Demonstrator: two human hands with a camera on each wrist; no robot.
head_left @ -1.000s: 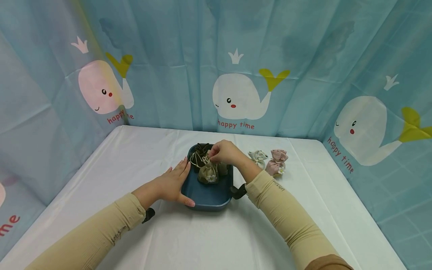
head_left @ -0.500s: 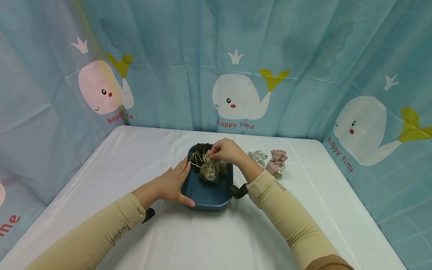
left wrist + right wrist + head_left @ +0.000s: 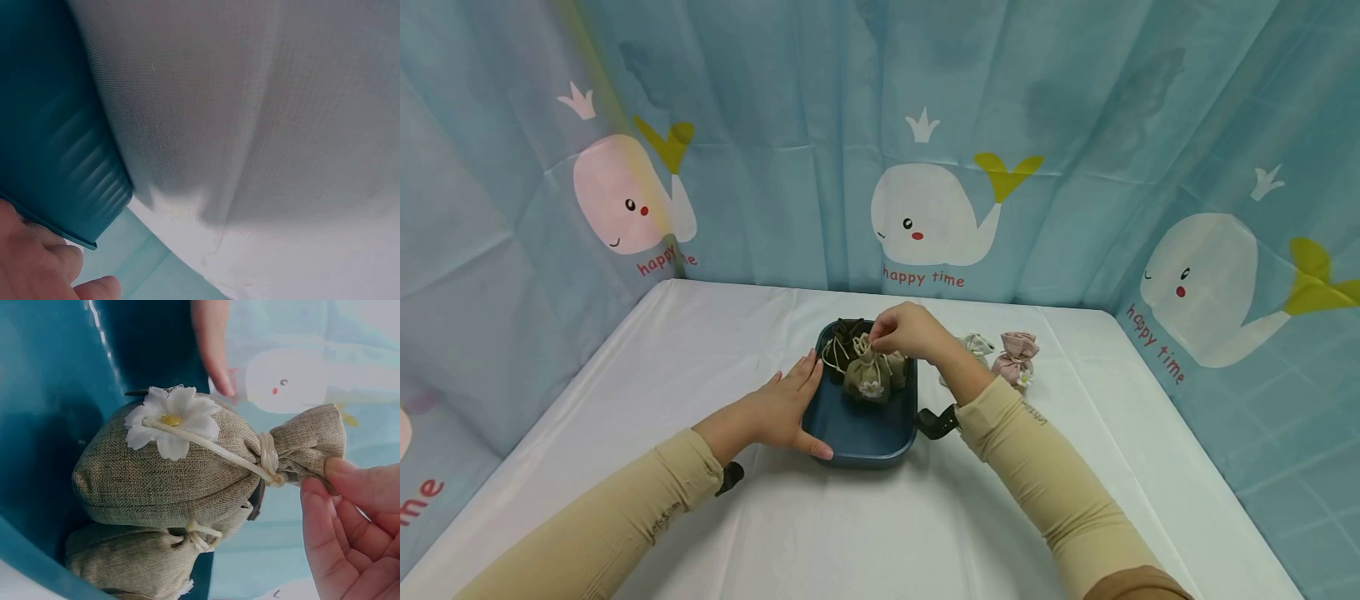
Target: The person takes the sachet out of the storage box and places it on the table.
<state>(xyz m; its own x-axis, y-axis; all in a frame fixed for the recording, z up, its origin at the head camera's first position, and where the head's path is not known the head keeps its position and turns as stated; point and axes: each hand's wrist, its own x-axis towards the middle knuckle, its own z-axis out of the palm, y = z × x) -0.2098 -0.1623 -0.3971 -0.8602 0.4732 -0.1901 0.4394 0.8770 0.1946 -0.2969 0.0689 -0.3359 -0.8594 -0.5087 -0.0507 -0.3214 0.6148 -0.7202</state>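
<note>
My right hand (image 3: 910, 332) pinches the gathered top of an olive-brown drawstring pouch (image 3: 867, 383) between thumb and fingertips. Seen close in the right wrist view, that pouch (image 3: 150, 487) is of coarse woven cloth, with a pale cord round its neck and a white fabric flower. It is in the blue tray (image 3: 859, 437), against a second, similar pouch (image 3: 131, 556). My left hand (image 3: 781, 408) lies spread along the tray's left rim, thumb near the front corner. In the left wrist view, fingers (image 3: 37, 256) show at the rim.
A dark brown drawstring pouch (image 3: 838, 343) sits at the back left inside the tray. To the right of the tray, a pale green pouch (image 3: 977, 346) and a pink pouch (image 3: 1017, 358) stand on the white tablecloth (image 3: 737, 333). A whale-print curtain (image 3: 820, 208) hangs behind.
My right hand has shifted slightly right and away with the olive-brown pouch, which now sits a little farther back and right against the second pouch. The left hand has stayed still.
</note>
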